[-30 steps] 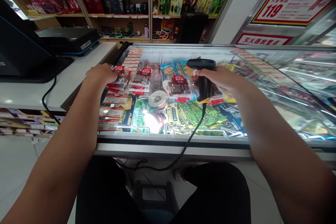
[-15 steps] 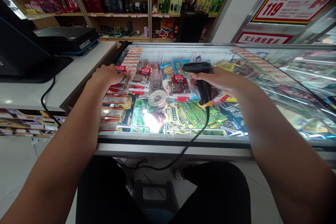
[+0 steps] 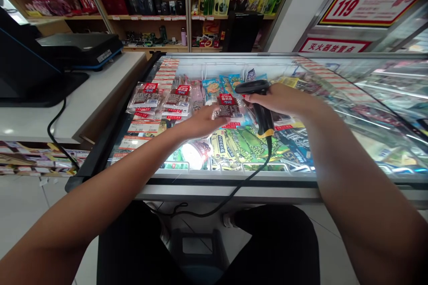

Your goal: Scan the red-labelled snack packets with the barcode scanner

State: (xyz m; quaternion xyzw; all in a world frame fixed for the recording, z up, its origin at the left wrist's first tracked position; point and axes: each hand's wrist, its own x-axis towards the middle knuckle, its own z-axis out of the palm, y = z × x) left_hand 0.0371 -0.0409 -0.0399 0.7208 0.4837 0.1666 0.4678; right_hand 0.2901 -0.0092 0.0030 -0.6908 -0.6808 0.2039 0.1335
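My right hand (image 3: 286,98) grips a black barcode scanner (image 3: 262,113) with yellow trim; its head points left and its cord hangs from the handle. My left hand (image 3: 200,122) is at the left edge of a clear packet of dark brown snack with a red label (image 3: 228,103). Thumb and fingers are apart there, with the packet not clearly pinched. Two similar stacks lie to the left on the freezer's glass top: one packet stack (image 3: 147,98) at the far left, another packet stack (image 3: 178,99) beside it.
Under the glass of the chest freezer (image 3: 227,191) lie several colourful frozen packs (image 3: 247,142). Price labels (image 3: 143,127) line its left side. A white counter (image 3: 40,120) with a scale (image 3: 82,49) stands left. The scanner cord (image 3: 230,198) loops over the freezer's front edge.
My left hand has left the far-left packet stack and moved right to the packet near the scanner. My right hand still holds the scanner, nearly in place.
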